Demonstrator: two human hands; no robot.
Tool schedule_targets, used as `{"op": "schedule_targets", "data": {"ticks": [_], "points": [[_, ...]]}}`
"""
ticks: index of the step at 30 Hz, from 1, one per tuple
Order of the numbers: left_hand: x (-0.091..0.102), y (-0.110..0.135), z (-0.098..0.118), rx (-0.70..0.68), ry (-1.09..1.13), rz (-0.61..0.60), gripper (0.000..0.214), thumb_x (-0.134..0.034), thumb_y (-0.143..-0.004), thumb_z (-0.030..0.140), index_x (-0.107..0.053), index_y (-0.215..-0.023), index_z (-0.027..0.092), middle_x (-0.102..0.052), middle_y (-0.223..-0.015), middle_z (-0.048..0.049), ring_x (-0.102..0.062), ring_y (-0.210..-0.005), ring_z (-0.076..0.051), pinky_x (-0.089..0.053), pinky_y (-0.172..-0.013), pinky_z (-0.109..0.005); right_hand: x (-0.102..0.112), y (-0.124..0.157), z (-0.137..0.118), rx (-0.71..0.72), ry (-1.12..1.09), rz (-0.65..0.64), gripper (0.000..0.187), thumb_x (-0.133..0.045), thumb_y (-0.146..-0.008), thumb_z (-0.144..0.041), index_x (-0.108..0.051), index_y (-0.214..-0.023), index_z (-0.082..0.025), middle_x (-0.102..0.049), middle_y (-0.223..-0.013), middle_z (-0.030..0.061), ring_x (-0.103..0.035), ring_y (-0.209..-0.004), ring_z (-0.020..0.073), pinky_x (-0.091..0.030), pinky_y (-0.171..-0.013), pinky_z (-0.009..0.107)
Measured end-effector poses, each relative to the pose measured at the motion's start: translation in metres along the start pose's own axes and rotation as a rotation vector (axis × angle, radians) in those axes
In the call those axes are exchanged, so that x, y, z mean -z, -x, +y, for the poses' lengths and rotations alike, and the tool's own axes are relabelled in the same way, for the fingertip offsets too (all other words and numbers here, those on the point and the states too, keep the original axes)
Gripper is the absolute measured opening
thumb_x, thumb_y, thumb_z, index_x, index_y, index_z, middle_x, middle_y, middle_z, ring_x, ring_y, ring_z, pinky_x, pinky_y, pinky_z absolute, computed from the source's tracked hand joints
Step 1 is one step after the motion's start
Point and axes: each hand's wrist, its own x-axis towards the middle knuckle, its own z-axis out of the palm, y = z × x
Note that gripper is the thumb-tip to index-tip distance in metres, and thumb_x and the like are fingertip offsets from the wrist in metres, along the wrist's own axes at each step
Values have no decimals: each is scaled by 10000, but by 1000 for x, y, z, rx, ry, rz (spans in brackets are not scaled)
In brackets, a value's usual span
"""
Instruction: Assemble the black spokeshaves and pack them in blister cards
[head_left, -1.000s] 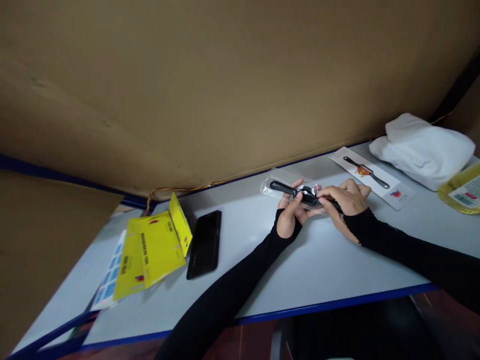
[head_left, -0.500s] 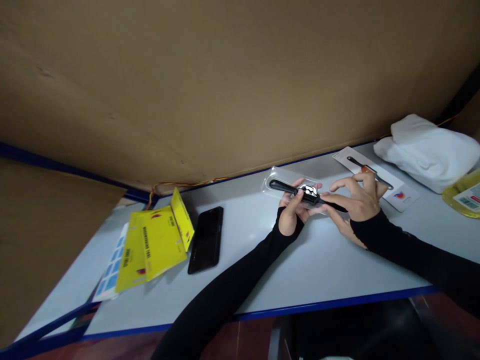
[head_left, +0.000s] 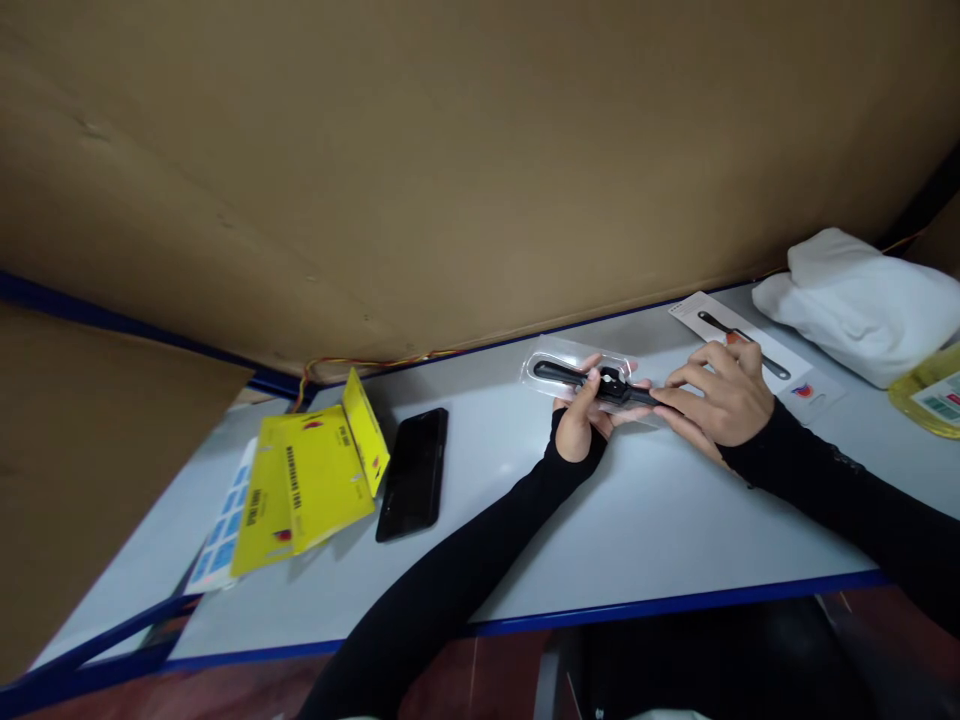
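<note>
Black tool (head_left: 600, 383) first: we've got it out past the middle of the table (head_left: 637, 520), lying across a clear blister tray (head_left: 551, 362), with both hands on it. Starting from the near side, there's the table's blue edge (head_left: 675, 605), and two black sleeves reach across the pale grey top. The left hand (head_left: 581, 425) is closed round the middle of the tool, thumb on top and fingers underneath, which looks to us like a steadying grip. The right hand (head_left: 724, 400) comes in from the other side, fingers bunched and pressed down on the tool's right end, so the piece is pinned at two places and sits level over the tray. Off to the left a dark phone (head_left: 414, 472) lies flat, and beside it is a fan of yellow cards (head_left: 315, 480) on top of a blue-and-white sheet (head_left: 221, 525), parked well apart from the hands. Just beyond the right hand lies a printed backing card (head_left: 795, 375) showing a similar black-handled tool, probably kept close for that reason. Further right sit a white cloth bundle (head_left: 862, 295) and a yellow packet (head_left: 930, 395) at the picture's edge. At the back, coloured wires (head_left: 360, 362) run along the table's far rim, and a big brown cardboard wall (head_left: 450, 180) closes off the whole space.
</note>
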Motion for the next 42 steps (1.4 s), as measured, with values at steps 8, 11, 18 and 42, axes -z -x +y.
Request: {"op": "schedule_targets", "data": {"ticks": [8, 11, 18, 42], "points": [[-3, 0, 3, 38, 8, 5, 513, -868, -804, 354, -570, -1206, 240, -771, -1209, -125, -739, -1183, -409, -595, -980, -670, 2, 0, 0, -89, -79, -21, 186, -635, -1010, -223, -815, -1054, -229, -731, -872, 51, -514, -845, 222, -318, -786, 391], [-1, -2, 4, 65, 2, -6, 527, -830, -844, 374, -579, -1289, 243, -761, -1244, -129, -729, -1203, -420, -578, -997, -693, 1, 3, 3, -203, -182, -60, 178, -645, -1001, -278, -810, -1037, -224, -723, -892, 63, -545, -882, 235, -379, -842, 400], [0, -5, 6, 136, -11, 9, 602, -827, -856, 389, -559, -1361, 203, -755, -1247, -178, -738, -1175, -442, -591, -959, -698, -3, 8, 16, -226, -335, -210, 220, -729, -948, -416, -788, -1105, -274, -725, -898, 35, -576, -935, 254, -407, -868, 416], [-12, 16, 4, 153, -63, -220, 762, -778, -818, 230, -521, -1536, 234, -749, -1316, -161, -700, -1253, -430, -531, -1048, -691, -8, 3, -19, -454, -320, -63, 154, -750, -945, -398, -806, -960, -256, -722, -900, 67, -539, -971, 280, -400, -876, 439]]}}
